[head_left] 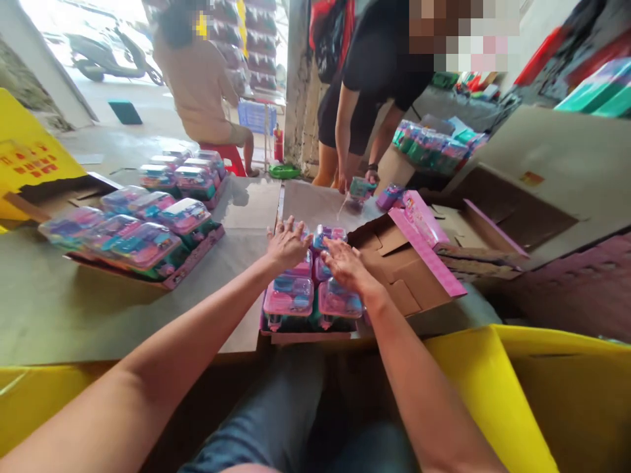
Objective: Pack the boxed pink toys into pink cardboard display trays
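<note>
In front of me a pink tray [305,337] holds several small clear-lidded plastic cases [289,297] with pink and blue contents. My left hand [290,244] lies flat over the cases at the tray's far left, fingers spread. Over the right-hand cases is my right hand [344,264], its fingers stretched out and apart. Both hands appear to rest on the lids; neither is wrapped round anything. The hands partly cover the middle and far cases.
Filled trays of similar cases [148,246] stand to the left. Open pink-edged cartons [399,263] lie at the right. Yellow boxes [473,368] flank my legs. Across the table a co-worker [379,72] bends over, holding a case [362,188]; another person [197,85] sits on a red stool.
</note>
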Tool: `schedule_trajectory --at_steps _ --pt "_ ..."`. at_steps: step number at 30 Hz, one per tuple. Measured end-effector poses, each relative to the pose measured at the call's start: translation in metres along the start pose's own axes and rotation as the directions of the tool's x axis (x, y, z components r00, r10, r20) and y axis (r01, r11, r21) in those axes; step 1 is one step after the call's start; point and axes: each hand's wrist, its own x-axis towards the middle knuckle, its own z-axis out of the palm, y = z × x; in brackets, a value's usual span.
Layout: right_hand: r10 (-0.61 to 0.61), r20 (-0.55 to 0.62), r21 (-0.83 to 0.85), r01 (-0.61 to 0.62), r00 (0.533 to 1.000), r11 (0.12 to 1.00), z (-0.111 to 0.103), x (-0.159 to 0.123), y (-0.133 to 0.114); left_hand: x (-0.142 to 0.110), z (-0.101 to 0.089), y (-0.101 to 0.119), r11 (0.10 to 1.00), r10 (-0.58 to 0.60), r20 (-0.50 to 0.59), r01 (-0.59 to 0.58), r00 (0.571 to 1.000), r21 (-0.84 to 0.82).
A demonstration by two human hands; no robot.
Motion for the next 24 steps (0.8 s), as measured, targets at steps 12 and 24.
schedule_trajectory --at_steps 12,24 --pt "0.097 0.096 -0.032 -0.094 0.991 0.995 -0.005 -0.025 0.000 -0.025 -0.001 -0.010 0.977 0.208 0.144 -0.212 0.968 0.018" --pt "0.134 -0.012 0.138 -0.131 0.991 0.982 0.013 -0.044 0.001 -0.057 0.007 -0.023 0.968 0.200 0.105 -0.181 0.974 -0.172"
